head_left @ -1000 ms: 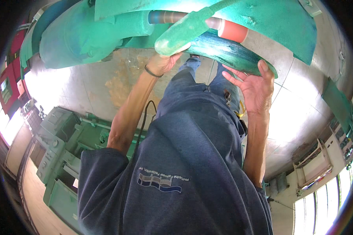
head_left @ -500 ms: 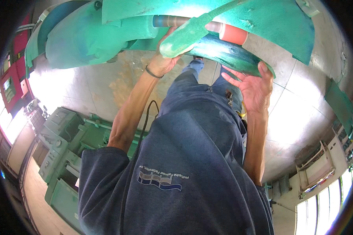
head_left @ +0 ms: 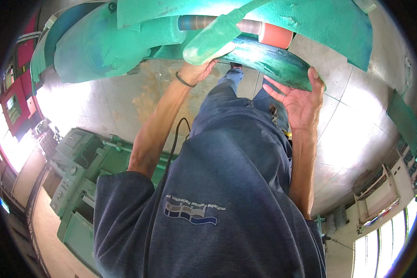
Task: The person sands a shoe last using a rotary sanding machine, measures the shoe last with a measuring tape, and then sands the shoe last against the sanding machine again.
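My left hand [head_left: 198, 72], a dark band at its wrist, reaches up behind a green dust-coated lamp head [head_left: 211, 41] that hides most of its fingers. The visible fingers are bent. A pale, smooth edge [head_left: 227, 49] shows beside them under the lamp; its kind cannot be made out. My right hand [head_left: 299, 103] is open, palm up, fingers spread. Its thumb lies against the right end of a dark glossy blue-green curved lip [head_left: 273, 60] on the machine. Above that lip, a red-orange roller [head_left: 275, 35] sits on a banded shaft [head_left: 197, 23].
The green machine housing [head_left: 92, 51] fills the top left, with a broad green cover [head_left: 319, 28] over the shaft. A green machine [head_left: 76, 180] stands at lower left. Tiled floor [head_left: 347, 111] lies on the right. A black cord [head_left: 175, 139] hangs by my left arm.
My left hand has shifted slightly down and right; its finger above the lamp is now hidden. More of the pale edge shows. The right hand has barely moved.
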A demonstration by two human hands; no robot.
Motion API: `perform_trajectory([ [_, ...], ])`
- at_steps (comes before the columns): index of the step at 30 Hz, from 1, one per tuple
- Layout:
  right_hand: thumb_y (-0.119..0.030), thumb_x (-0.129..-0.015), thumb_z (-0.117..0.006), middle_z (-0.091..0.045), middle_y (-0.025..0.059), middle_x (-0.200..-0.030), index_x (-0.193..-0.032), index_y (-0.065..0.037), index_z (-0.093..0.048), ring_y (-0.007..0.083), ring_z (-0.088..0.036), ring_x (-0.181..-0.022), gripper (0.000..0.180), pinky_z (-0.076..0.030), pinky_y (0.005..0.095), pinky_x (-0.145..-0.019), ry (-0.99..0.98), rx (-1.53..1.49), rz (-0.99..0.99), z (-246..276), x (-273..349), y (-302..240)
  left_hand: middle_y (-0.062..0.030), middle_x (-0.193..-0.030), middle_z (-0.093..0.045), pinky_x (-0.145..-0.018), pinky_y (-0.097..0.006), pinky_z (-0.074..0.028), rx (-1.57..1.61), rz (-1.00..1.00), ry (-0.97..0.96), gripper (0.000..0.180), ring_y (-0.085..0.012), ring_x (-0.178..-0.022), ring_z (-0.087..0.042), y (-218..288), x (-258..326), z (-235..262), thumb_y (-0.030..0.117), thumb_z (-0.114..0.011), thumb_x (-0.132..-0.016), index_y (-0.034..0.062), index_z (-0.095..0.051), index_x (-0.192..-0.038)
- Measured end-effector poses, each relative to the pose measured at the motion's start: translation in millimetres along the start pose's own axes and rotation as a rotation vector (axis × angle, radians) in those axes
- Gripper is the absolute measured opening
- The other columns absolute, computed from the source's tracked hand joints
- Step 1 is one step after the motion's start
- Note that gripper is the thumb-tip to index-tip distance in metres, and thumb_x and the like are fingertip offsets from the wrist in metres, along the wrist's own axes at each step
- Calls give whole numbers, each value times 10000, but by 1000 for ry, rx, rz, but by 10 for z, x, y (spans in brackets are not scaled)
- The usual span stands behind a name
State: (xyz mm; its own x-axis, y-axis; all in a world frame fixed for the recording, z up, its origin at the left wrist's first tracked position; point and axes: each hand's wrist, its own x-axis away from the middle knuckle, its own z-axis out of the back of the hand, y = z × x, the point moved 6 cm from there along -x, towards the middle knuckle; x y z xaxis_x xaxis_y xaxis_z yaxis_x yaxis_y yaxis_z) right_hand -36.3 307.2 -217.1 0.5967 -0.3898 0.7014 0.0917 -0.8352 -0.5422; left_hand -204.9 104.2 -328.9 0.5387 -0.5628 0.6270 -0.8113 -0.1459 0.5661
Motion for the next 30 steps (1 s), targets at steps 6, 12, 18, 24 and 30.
perform_trajectory([
  [6, -538, -843, -668, -469, 316, -1343, -1354, 21, -351, 575, -570, -1113, 821, -488, 682, -927, 9, -26, 12, 31, 13, 14, -125, -1213, -612, -875, -278, -557, -26, -42, -28, 822, -199, -1050, -662, 36, 18, -70, 27, -733, -843, -14, -248, -1505],
  [12, -547, -844, -655, -469, 322, -1342, -1359, 18, -352, 584, -559, -1121, 822, -460, 702, -950, -25, -29, -6, 53, 8, 0, -184, -1226, -599, -946, -337, -540, -66, -71, -28, 844, -244, -1103, -646, 56, 36, -109, -9, -718, -847, -30, -197, -1511],
  [18, -539, -880, -617, -440, 337, -1384, -1383, 83, -368, 611, -452, -1232, 837, -392, 721, -1002, -38, -57, -25, 51, 26, -26, -189, -1243, -588, -1004, -360, -506, -26, -68, -13, 853, -252, -1128, -631, 88, 78, -203, -19, -731, -834, -47, -199, -1501],
  [24, -548, -886, -600, -408, 350, -1408, -1405, 80, -344, 616, -444, -1236, 855, -404, 724, -988, -66, -50, -20, 73, 67, -66, -145, -1245, -601, -1007, -351, -504, -42, -83, -90, 750, -233, -1134, -629, 122, 162, -336, -49, -719, -832, -39, -313, -1463],
  [30, -549, -895, -571, -404, 346, -1420, -1417, 81, -338, 609, -447, -1238, 851, -396, 728, -996, -62, -61, -52, 125, 46, -61, -113, -1235, -620, -996, -335, -513, -56, -108, -115, 685, -211, -1115, -640, 113, 173, -409, -54, -720, -829, -25, -387, -1427],
])
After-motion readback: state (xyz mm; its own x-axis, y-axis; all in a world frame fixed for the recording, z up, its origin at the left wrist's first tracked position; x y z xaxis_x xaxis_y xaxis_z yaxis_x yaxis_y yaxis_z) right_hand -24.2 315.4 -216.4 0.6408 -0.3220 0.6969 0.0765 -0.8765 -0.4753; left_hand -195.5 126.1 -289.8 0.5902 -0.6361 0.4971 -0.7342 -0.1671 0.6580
